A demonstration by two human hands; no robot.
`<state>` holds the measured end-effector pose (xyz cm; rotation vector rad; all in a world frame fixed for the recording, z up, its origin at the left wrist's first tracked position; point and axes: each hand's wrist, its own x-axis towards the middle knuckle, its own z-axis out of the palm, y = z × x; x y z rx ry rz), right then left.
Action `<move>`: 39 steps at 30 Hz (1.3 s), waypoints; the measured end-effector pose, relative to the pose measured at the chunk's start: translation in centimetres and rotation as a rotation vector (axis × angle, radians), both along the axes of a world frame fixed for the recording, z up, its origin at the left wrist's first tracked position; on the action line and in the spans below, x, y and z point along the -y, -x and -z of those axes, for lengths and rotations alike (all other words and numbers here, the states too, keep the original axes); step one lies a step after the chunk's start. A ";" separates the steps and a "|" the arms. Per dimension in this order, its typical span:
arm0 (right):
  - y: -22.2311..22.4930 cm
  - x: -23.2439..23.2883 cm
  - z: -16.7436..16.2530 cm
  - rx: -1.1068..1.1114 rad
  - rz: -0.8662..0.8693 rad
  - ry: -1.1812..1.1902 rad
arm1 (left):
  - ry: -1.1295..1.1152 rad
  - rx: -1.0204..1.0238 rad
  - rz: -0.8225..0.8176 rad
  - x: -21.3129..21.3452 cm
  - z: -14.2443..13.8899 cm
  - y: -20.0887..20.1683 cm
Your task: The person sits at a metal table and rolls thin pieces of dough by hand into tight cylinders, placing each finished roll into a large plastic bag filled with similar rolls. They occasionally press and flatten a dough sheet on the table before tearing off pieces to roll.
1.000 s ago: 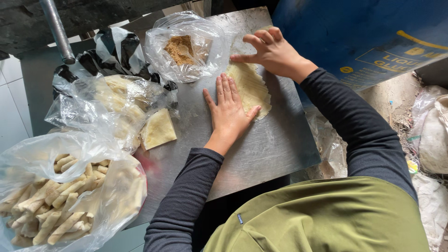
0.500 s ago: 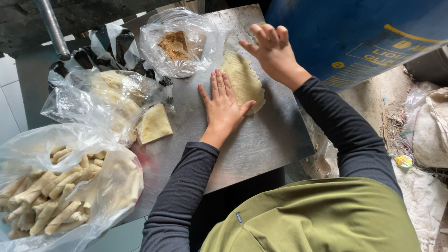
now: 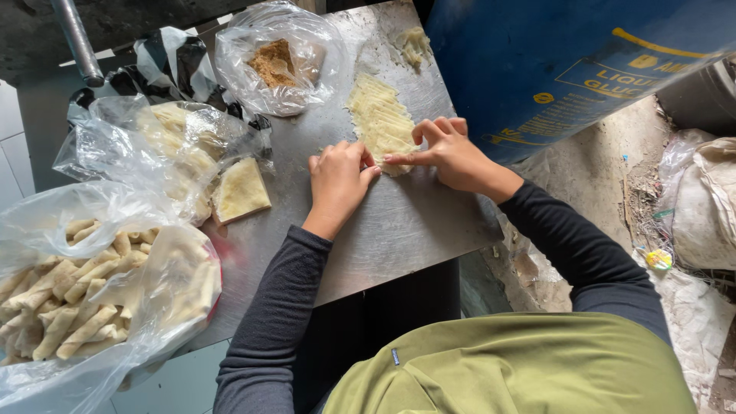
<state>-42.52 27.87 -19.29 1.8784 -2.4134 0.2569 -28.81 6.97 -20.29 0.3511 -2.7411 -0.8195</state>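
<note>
Steel tabletop (image 3: 399,230) carries our pale wrapper sheet (image 3: 379,115), its long axis running away from us; our left hand (image 3: 337,180) and right hand (image 3: 448,153) both pinch its near edge, fingers curled

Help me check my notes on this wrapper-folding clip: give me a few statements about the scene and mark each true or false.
1. Both hands, left hand and right hand, touch the near end of the pale wrapper. True.
2. The wrapper lies on a wooden board. False: it lies on a metal table.
3. The bag of brown filling sits at the far end of the table. True.
4. The bag of finished rolls is beside the right hand. False: it sits far off on the left-hand side.
</note>
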 end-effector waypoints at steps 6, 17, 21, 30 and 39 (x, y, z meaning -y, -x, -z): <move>-1.5 -2.7 -1.3 -0.863 -0.005 -0.109 | -0.022 0.029 -0.056 -0.2 0.8 0.3; -2.8 -2.3 -3.2 0.239 0.361 0.246 | -0.175 -0.055 0.026 -0.5 0.5 -0.5; -3.5 -0.9 -4.1 0.524 0.301 0.446 | -0.462 0.018 0.063 2.3 -0.3 -1.4; -4.1 9.0 -7.2 0.376 0.112 0.596 | -0.524 -0.032 -0.048 3.5 -2.7 -6.9; -3.0 20.0 -6.2 0.365 0.449 0.493 | -0.419 -0.088 -0.225 3.2 -4.9 -10.1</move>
